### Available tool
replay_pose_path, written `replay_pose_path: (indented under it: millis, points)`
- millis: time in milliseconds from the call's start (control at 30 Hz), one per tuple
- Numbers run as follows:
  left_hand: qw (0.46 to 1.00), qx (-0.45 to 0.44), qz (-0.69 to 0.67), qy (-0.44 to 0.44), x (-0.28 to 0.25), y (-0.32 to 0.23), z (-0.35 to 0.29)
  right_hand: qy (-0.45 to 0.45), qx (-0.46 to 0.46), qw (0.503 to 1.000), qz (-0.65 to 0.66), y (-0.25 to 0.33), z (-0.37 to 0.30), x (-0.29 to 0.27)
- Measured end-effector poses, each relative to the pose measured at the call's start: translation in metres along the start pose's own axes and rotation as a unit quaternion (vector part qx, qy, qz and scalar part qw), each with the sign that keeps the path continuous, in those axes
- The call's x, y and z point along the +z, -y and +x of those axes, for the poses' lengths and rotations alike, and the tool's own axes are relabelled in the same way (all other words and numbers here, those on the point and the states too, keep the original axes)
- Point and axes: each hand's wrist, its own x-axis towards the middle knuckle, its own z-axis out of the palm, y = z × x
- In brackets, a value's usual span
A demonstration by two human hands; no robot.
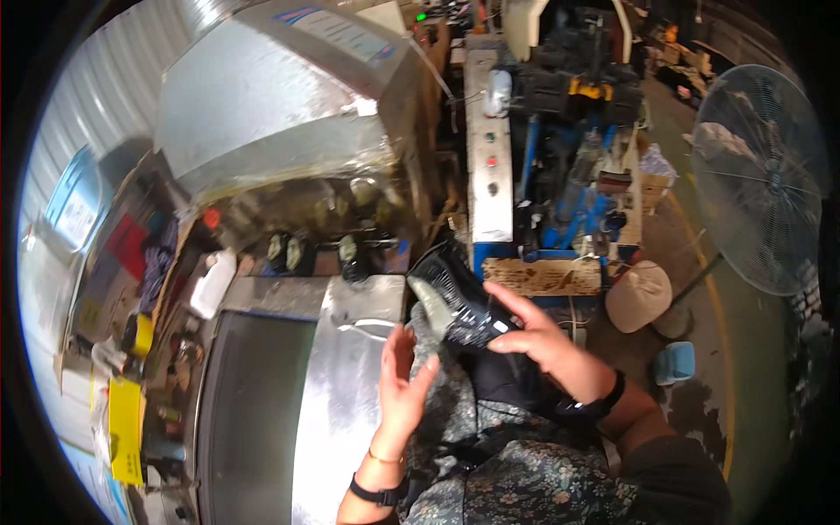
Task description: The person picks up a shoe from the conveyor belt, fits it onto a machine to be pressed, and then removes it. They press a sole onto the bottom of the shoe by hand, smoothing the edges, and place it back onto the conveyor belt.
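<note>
A black shoe (461,296) with a textured upper and a pale greenish underside is tilted in front of my body. My right hand (544,339) grips its near end between thumb and fingers. A small white mark shows on that end. My left hand (405,389) hangs to the left of the shoe, fingers apart, holding nothing. Under it is the bare metal table (341,385), where a white loop (367,327) lies. Beyond the table, another dark shoe (353,259) and a pair of shoes (287,254) stand before the opening of a large metal hood (262,114).
A dark belt (254,411) runs left of the metal table. A white jug (213,284) and a yellow box (126,429) stand further left. Ahead to the right is a machine with a button panel (490,166); a round stool (639,296) and a large fan (761,179) are beyond.
</note>
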Motion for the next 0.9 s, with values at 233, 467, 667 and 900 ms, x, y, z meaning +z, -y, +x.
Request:
replay_pose_path:
  millis: [233,467,667,900]
  points:
    - [0.915,-0.048,0.352,0.192,-0.040,0.080,-0.081,-0.246,-0.265,0.697,-0.620,0.120,0.034,-0.172]
    - [0.893,0.113,0.386,0.203,-0.035,0.105,-0.085,-0.416,-0.055,0.593,-0.687,0.194,0.113,-0.269]
    - [0.889,0.105,0.399,0.199,-0.027,0.100,-0.087,-0.355,0.051,0.552,-0.753,0.211,0.151,-0.262]
    - [0.890,0.098,0.406,0.182,-0.022,0.101,-0.087,-0.393,-0.013,0.532,-0.750,0.190,0.140,-0.273]
